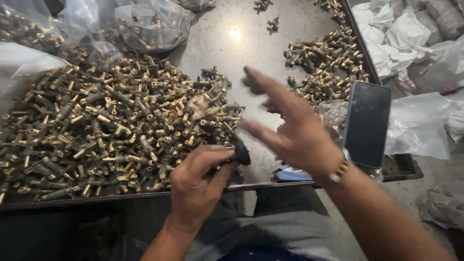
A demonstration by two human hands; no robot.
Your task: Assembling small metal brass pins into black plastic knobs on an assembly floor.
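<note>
Hundreds of small brass fittings (111, 130) lie heaped on the dark metal bench (227, 43), and we take that big heap as our landmark. At the heap's near right edge we see the left hand (198, 181), its fingers curled and its thumb pressed down on a small dark part (240, 153) that pokes out past the thumb tip; the part touches the heap's rim. Right of the heap, above bare bench, the right hand (290, 130) hangs with its fingers spread and holds nothing; it is blurred. A beaded band (340, 170) sits on its wrist.

Further right of the heap, past the right hand, a dark phone (367, 123) stands tilted against the bench's rim. Behind the right hand, a smaller pile of fittings (328, 63) lies well apart from the heap, partly hidden by the fingers. Beyond the heap, a clear plastic bag of fittings (152, 24) rests at the back of the bench. White and clear bags (411, 43) lie off the bench, far right of the heap.
</note>
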